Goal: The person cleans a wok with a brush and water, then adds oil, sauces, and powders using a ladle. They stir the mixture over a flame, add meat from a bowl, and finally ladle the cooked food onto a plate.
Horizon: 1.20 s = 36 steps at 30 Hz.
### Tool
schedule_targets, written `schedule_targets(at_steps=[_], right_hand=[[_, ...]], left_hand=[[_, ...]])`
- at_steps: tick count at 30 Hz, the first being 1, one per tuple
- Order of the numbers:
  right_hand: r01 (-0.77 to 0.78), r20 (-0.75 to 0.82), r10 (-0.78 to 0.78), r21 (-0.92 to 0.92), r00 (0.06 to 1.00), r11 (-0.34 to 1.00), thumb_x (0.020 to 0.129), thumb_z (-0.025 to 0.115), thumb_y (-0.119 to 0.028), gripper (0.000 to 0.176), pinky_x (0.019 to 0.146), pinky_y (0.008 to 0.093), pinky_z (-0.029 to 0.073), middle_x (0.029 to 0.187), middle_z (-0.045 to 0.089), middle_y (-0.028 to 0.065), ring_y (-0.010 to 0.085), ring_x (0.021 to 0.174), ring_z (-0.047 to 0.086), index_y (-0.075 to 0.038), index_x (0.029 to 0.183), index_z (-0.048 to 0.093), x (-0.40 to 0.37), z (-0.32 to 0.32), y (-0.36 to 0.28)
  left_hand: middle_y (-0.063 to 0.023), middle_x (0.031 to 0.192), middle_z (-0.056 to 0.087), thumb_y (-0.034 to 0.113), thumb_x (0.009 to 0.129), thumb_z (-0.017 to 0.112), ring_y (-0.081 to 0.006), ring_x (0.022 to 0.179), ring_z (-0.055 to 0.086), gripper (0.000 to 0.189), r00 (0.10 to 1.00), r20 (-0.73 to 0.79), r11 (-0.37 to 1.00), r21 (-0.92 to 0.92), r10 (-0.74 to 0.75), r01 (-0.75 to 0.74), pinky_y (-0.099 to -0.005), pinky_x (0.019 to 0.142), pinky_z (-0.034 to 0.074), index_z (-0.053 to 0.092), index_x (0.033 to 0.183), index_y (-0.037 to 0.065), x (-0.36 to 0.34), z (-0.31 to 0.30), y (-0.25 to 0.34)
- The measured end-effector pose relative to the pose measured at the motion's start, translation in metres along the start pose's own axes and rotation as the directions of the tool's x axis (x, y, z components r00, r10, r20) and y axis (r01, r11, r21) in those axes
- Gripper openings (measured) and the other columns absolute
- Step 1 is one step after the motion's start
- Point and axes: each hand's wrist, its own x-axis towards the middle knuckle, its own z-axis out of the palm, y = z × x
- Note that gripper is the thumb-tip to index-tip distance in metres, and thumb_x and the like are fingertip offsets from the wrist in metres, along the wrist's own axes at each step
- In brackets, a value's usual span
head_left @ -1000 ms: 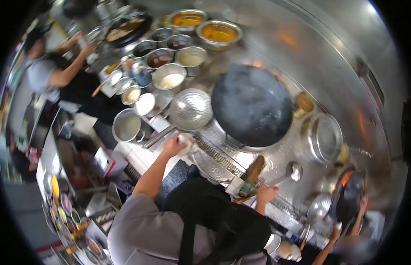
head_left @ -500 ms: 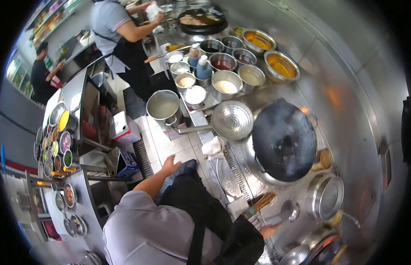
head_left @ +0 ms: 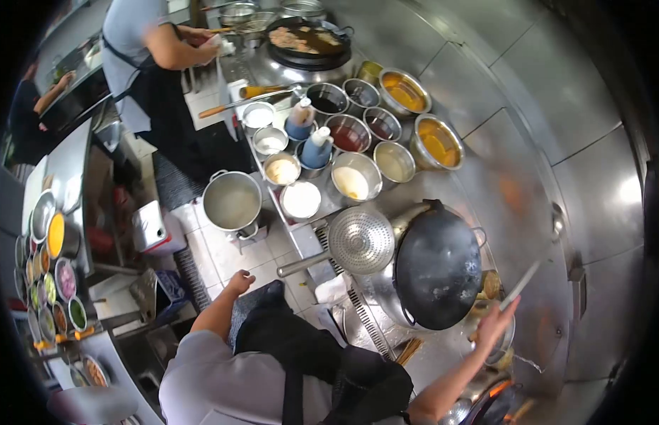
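My right hand (head_left: 494, 326) is closed around the metal handle of a ladle (head_left: 522, 285), raised at the right near the steel wall; its far end is blurred. Left of that hand a black wok (head_left: 439, 273) sits on the stove, with faint smoke over its dark inside. Beside the wok lies a perforated strainer (head_left: 361, 239), its handle pointing left. My left hand (head_left: 239, 282) hangs over the floor, holding nothing, its fingers loosely bent and partly apart. A bamboo brush (head_left: 409, 350) lies near my apron, partly hidden.
Metal pots of sauces and seasonings (head_left: 348, 132) crowd the counter beyond the strainer. A tall stockpot (head_left: 232, 202) stands left of the counter. Flames (head_left: 499, 388) show at the lower right. A co-worker (head_left: 142, 57) stands by a farther wok (head_left: 308, 37).
My right hand has lifted the ladle from low beside the brush up toward the wall. Smoke over the wok has thinned. The view has shifted, and the co-worker's hands are lower.
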Motion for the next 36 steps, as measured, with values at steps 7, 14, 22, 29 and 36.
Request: schedule_targets(at_steps=[7, 14, 22, 29, 36], right_hand=[[-0.059, 0.382, -0.012, 0.174, 0.924, 0.983, 0.085, 0.057, -0.003, 0.067, 0.036, 0.0291, 0.039, 0.059, 0.050, 0.0025, 0.0116, 0.042, 0.047, 0.000, 0.147, 0.031, 0.075, 0.196, -0.055], [-0.127, 0.592, 0.110, -0.014, 0.798, 0.992, 0.083, 0.060, -0.004, 0.067, 0.038, 0.0314, 0.045, 0.061, 0.056, 0.0074, 0.0150, 0.044, 0.054, 0.001, 0.145, 0.035, 0.139, 0.303, -0.078], [-0.049, 0.319, 0.018, 0.090, 0.948, 0.995, 0.093, 0.058, -0.015, 0.060, 0.047, 0.0280, 0.043, 0.069, 0.056, 0.0040, 0.0106, 0.051, 0.051, -0.012, 0.148, 0.035, -0.014, 0.219, -0.035], [-0.038, 0.176, 0.171, -0.579, 0.969, 0.814, 0.094, 0.060, -0.018, 0.044, 0.065, 0.0442, 0.050, 0.111, 0.067, 0.0235, 0.0339, 0.085, 0.070, -0.004, 0.134, 0.050, -0.161, 0.040, 0.085], [-0.367, 0.428, 0.320, 0.029, 0.845, 0.930, 0.094, 0.058, -0.011, 0.040, 0.042, 0.0217, 0.036, 0.062, 0.049, -0.0018, 0.0047, 0.048, 0.045, -0.001, 0.132, 0.049, -0.164, 0.101, 0.011]], left_hand=[[-0.0172, 0.093, 0.068, 0.027, 0.087, 0.067, -0.0198, 0.069, 0.064, 0.051, 0.998, -0.062, 0.971, -0.237, 0.013, -0.027, -0.0327, 0.061, 0.052, 0.054, 0.124, -0.006, 0.017, -0.056, 0.032], [-0.0133, 0.079, 0.065, 0.020, 0.088, 0.061, -0.0198, 0.050, 0.058, 0.029, 0.964, -0.068, 0.907, -0.360, -0.258, 0.217, -0.0338, 0.039, 0.045, 0.059, 0.109, 0.000, 0.021, -0.061, -0.100], [-0.0103, 0.057, 0.055, 0.022, 0.090, 0.051, -0.0218, 0.036, 0.046, 0.022, 0.879, 0.241, 0.897, -0.065, -0.411, 0.438, -0.0362, 0.031, 0.036, 0.056, 0.079, 0.004, -0.017, -0.051, -0.068], [-0.0137, 0.083, 0.067, 0.026, 0.086, 0.069, -0.0209, 0.061, 0.064, 0.046, 0.988, 0.078, 0.991, -0.001, -0.132, 0.132, -0.0343, 0.048, 0.050, 0.056, 0.120, -0.002, 0.066, -0.066, -0.009], [-0.0102, 0.090, 0.065, 0.023, 0.085, 0.066, -0.0160, 0.064, 0.061, 0.045, 0.996, 0.064, 0.941, -0.327, -0.066, 0.084, -0.0294, 0.051, 0.046, 0.054, 0.122, 0.000, 0.090, -0.064, 0.064]])
